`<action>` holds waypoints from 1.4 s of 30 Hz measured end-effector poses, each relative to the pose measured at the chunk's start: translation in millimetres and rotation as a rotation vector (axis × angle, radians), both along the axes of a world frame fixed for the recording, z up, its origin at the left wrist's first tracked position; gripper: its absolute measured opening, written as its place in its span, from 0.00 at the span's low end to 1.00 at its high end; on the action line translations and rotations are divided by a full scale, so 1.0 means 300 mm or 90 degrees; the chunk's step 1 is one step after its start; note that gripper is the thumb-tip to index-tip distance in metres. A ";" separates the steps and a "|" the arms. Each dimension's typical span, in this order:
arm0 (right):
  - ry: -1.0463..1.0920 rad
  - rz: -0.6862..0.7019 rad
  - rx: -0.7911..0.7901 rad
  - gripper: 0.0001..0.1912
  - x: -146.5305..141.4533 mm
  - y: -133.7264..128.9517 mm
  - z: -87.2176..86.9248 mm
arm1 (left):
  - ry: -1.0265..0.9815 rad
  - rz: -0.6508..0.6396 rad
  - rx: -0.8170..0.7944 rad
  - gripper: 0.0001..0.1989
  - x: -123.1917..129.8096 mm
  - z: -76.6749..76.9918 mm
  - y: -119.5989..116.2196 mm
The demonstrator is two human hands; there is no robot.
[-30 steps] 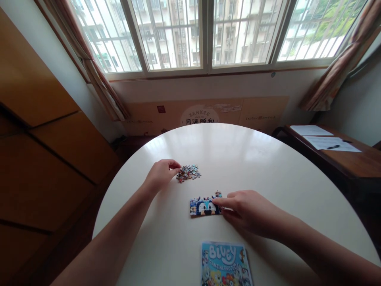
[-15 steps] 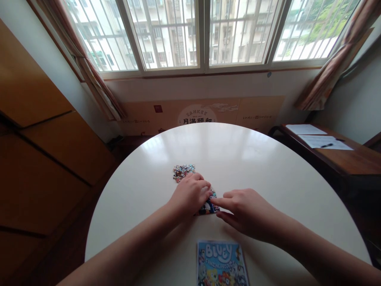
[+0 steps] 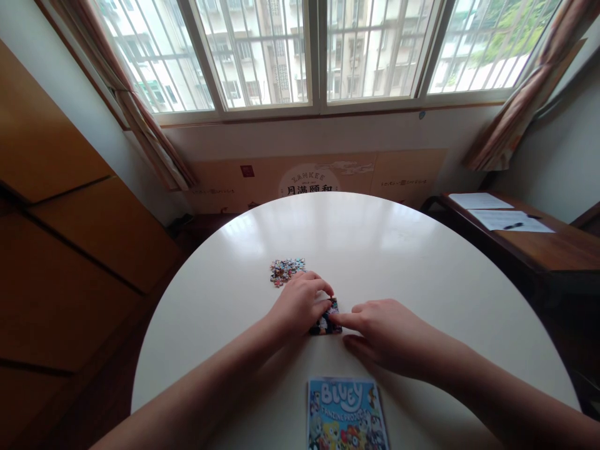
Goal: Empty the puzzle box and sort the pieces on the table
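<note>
A small, partly joined jigsaw puzzle (image 3: pixel 323 326) with dark and coloured print lies flat on the white round table (image 3: pixel 225 369). My left hand (image 3: pixel 302 303) covers its left and upper part, fingers bent and closed on the puzzle's far edge; whether a loose piece is between the fingertips I cannot make out. From the right, my right hand (image 3: pixel 382 328) touches the puzzle with its outstretched index finger, thumb apart below, nothing held. Loose jigsaw pieces (image 3: pixel 285 270) lie in a pile just beyond my left hand.
A blue Bluey picture sheet (image 3: pixel 347 412) lies at the near side of the table. Right of the table, a brown wooden desk (image 3: pixel 572 250) bears papers (image 3: pixel 506 220) and pens. Orange-brown cabinets (image 3: pixel 84 250) stand at the left, a printed panel (image 3: pixel 356 172) under the window.
My left fingers have lifted and drawn toward the puzzle's far edge, uncovering more of it. My right index finger stays on the puzzle. The view has shifted slightly.
</note>
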State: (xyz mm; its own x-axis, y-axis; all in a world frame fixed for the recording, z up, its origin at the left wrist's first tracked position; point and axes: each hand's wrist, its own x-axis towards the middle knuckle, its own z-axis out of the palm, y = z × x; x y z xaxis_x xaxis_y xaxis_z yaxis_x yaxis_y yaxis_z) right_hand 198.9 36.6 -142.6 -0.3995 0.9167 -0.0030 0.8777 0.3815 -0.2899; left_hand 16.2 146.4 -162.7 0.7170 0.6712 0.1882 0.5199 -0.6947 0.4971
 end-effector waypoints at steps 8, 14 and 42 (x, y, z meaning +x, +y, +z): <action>-0.014 0.005 -0.001 0.19 0.002 -0.001 0.010 | -0.086 0.026 -0.149 0.04 -0.025 0.067 0.026; -0.020 -0.016 -0.014 0.18 0.019 0.001 0.004 | -0.116 0.215 -0.120 0.08 -0.198 0.108 0.177; 0.053 0.050 0.108 0.13 0.018 0.049 -0.058 | 0.157 0.038 0.048 0.08 -0.056 0.064 -0.049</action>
